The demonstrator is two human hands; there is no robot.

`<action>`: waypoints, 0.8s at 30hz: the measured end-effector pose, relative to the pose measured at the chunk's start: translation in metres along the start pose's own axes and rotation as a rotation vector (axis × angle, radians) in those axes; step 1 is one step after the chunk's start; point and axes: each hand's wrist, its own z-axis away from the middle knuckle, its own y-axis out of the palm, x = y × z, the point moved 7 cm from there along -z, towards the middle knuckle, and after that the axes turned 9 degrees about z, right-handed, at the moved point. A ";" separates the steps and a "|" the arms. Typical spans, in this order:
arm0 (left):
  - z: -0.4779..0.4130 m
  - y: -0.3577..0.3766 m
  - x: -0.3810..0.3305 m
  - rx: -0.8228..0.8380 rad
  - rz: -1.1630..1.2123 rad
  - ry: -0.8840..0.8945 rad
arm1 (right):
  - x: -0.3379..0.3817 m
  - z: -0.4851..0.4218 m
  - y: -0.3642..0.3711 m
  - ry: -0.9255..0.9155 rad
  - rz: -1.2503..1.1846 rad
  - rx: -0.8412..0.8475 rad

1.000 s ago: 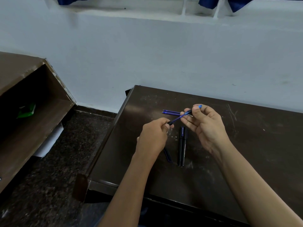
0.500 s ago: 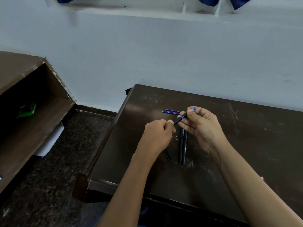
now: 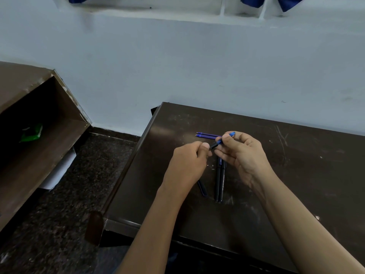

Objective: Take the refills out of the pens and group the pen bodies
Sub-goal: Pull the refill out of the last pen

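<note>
- Your right hand [image 3: 243,155] holds a blue pen [image 3: 221,142] between thumb and fingertips, above the surface [image 3: 296,175]. The pen's dark tip points left and near, toward your other hand.
- Your left hand [image 3: 187,163] is curled, with its thumb right at that tip. I cannot tell whether it pinches the tip or only meets it.
- Done so far, by the look of it: thin blue refills [image 3: 207,135], at least two, lie side by side on the far side of your hands. Two dark bodies [image 3: 219,180] lie touching each other just near of your right hand's fingers.
- A dark piece [image 3: 202,188] pokes out from under your left wrist, near the bodies but apart from them. It may be a third body that needs to join the pair.
- Left to do, I judge: the pen in hand looks whole, so open it, add its refill to the far row and lay its body beside the pair.
</note>
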 end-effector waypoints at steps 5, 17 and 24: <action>0.003 -0.004 -0.004 -0.055 -0.105 0.112 | -0.007 0.002 0.001 0.016 0.019 0.006; -0.003 -0.009 0.000 -0.091 -0.216 0.109 | -0.010 -0.004 0.013 0.055 -0.011 0.038; -0.006 -0.010 0.002 -0.154 -0.284 0.069 | -0.007 -0.003 0.015 0.052 -0.010 0.049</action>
